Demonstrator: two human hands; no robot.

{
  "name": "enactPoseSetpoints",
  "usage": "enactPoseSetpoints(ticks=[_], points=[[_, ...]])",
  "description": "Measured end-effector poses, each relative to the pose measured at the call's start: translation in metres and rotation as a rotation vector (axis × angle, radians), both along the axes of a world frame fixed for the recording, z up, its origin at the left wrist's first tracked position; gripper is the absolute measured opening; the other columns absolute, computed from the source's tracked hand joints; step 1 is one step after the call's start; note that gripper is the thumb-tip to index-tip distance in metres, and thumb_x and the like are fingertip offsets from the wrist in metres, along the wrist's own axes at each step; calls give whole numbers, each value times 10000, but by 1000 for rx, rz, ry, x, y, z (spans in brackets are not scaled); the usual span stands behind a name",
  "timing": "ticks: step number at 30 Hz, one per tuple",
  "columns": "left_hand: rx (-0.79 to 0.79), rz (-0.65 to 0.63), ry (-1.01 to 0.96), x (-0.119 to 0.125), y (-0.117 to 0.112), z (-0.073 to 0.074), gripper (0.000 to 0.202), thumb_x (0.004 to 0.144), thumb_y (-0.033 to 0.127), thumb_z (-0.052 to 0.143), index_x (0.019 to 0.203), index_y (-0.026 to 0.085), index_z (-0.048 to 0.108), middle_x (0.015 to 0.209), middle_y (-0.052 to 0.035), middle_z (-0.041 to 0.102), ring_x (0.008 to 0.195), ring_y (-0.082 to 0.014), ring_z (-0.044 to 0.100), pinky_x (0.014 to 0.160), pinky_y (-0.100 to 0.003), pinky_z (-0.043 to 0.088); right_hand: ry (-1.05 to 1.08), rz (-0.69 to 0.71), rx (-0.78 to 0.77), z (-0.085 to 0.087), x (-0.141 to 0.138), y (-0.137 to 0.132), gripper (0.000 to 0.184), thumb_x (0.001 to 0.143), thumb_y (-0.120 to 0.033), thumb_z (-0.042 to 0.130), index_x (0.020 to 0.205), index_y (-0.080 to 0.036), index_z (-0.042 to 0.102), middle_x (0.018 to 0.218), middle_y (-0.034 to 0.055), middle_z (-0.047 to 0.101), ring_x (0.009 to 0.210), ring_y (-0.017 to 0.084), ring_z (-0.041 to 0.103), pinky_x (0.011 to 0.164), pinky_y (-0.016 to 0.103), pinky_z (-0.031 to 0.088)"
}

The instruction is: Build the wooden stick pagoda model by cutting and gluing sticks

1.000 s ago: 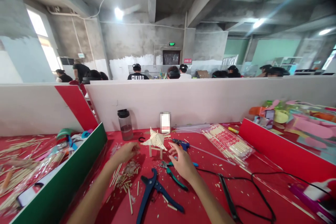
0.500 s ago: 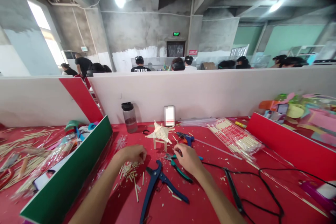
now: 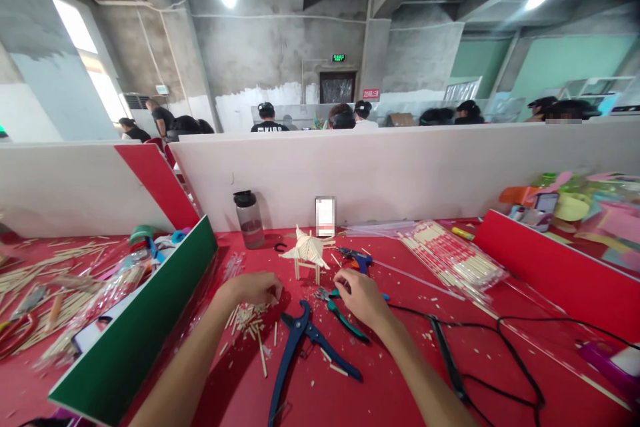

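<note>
The red table [image 3: 370, 407] is closed off along its far edge by a white partition [image 3: 400, 170], on the left by a green panel [image 3: 137, 327] and on the right by a red panel [image 3: 555, 273]. A small star-roofed stick model [image 3: 309, 250] is stood on its legs toward the far edge, with a gap left between it and the partition.

The left hand [image 3: 263, 288] is held to the near left of the model, apart from it, its fingers curled downward; whether anything is gripped cannot be told. Beneath and just nearer, stick offcuts [image 3: 251, 318] are heaped. The right hand [image 3: 357, 290] is held to the near right of the model, loosely curled over the teal-handled pliers [image 3: 345, 321]; neither contact nor a grip can be made out.

Between the forearms, a blue cutter [image 3: 300, 328] is laid with its handles spread toward the near edge, and a strip of table is left between its head and the model. Behind the right hand a blue glue gun [image 3: 357, 259] is placed. The right side is crowded by bundled sticks [image 3: 460, 259] and a looped black cable [image 3: 515, 355].
</note>
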State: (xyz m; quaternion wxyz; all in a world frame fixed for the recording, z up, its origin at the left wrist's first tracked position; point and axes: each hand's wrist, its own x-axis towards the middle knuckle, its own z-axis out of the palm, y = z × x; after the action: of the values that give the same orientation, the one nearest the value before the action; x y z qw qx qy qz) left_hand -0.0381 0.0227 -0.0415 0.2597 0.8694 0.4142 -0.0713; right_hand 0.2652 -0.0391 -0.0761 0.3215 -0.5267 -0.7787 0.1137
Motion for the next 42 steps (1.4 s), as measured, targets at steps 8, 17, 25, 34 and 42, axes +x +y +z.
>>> enactPoseSetpoints(ticks=[8,17,25,34,42], points=[[19,76,35,-8,-7,21,288,716,105,583,923,203,758,868,-30,764,785,-201,669,663,-236,457,-14,16,-7,0,0,1,159,923,-163,518,878,-218,660,866,33,724,799,198,664,712,265,428],[26,94,50,-4,-9,29,158,774,205,645,884,201,759,873,-38,774,810,-200,691,678,-232,477,-35,201,-32,10,-7,-12,182,954,-188,528,957,-233,704,952,33,747,896,191,686,809,265,457],[26,81,182,6,-20,22,182,604,123,740,750,233,744,715,17,735,661,-186,642,574,-241,452,-152,353,-52,10,-19,-21,219,946,-160,529,1000,-242,724,1002,43,760,898,202,692,802,268,444],[65,79,331,10,-27,2,142,488,130,804,531,220,704,484,23,621,529,-195,606,614,-313,519,-147,340,-42,11,-17,-19,209,950,-178,538,1006,-250,726,1004,36,762,900,201,695,809,268,444],[34,38,265,12,-36,17,77,546,168,766,533,205,699,478,27,603,498,-166,561,557,-271,476,-139,346,-47,13,-16,-20,219,949,-178,529,1011,-245,728,996,43,762,895,202,696,808,268,449]])
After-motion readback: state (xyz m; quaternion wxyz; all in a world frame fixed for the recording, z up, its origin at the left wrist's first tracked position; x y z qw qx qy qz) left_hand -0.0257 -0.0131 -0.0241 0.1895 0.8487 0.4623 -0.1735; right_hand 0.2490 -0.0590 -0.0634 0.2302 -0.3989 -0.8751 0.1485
